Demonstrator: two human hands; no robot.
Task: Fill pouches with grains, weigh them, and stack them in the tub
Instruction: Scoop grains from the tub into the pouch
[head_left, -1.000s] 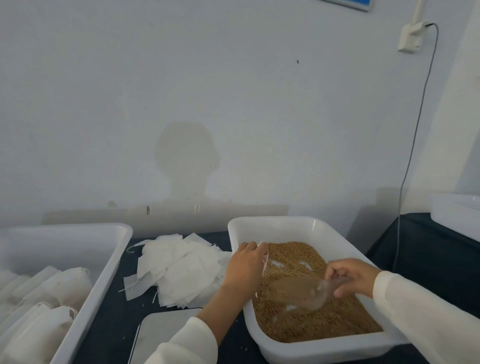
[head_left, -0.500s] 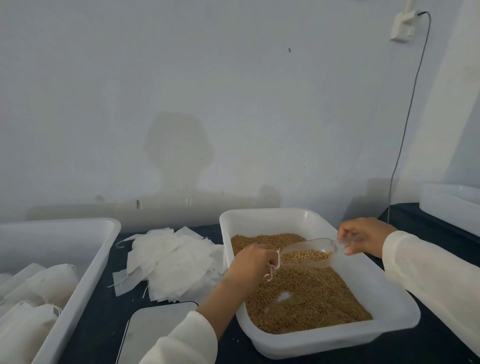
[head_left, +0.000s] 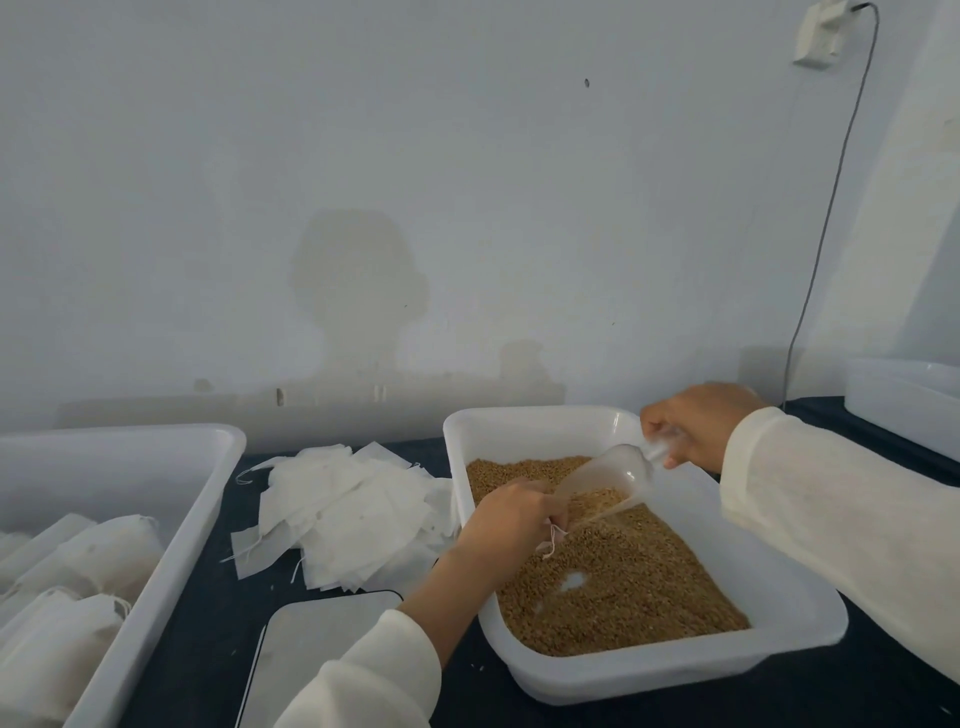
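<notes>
Pouch: held at its mouth under the curled fingers of the left hand (head_left: 506, 522), mostly hidden; drawstring (head_left: 551, 540) dangles just below.
Handling: likely soft, limp, light; best pinched at the rim.
Scoop (head_left: 605, 480): clear, tilted toward those fingers, handle gripped by the right hand (head_left: 693, 423).
Grains (head_left: 623, 577): loose, beneath both hands in the grain tub (head_left: 675, 670).
Filled pouches (head_left: 78, 566): well left.

A plain small packing workroom, not a home kitchen. A dark-covered table (head_left: 519, 691) stands against a bare, pale wall (head_left: 467, 182). On it, a white tub of brown grain (head_left: 623, 577) at right, a heap of empty white pouches (head_left: 343, 514) in the middle, a tub of filled pouches (head_left: 78, 561) at left, and a flat scale (head_left: 317, 654) near. A cord (head_left: 831, 208) hangs from a wall socket (head_left: 818, 36) far right.
</notes>
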